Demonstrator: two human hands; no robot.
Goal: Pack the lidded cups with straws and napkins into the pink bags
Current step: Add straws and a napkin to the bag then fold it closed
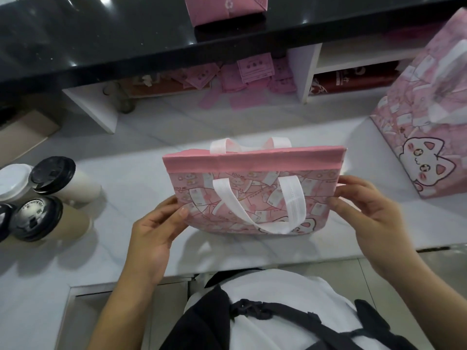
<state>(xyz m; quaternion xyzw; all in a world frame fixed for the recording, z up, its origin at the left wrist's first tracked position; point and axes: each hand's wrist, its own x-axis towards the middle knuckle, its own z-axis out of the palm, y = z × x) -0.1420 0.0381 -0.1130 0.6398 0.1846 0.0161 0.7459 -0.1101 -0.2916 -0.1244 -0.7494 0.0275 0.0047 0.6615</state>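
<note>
My left hand (pixel 161 223) pinches the left edge of a flat, folded pink fabric bag printed with cartoon cats and banknotes (pixel 252 195), thumb on its front. My right hand (pixel 366 210) grips the right edge the same way, so the bag hangs between my hands above the white marble counter (pixel 131 137), its white handles (pixel 267 205) drooping toward me. Small print on the notes reads "100". Left of me stand paper cups with black lids (pixel 48 195) and one white lid (pixel 12 179). At far right stands a second pink cat bag (pixel 427 137), opened upright.
</note>
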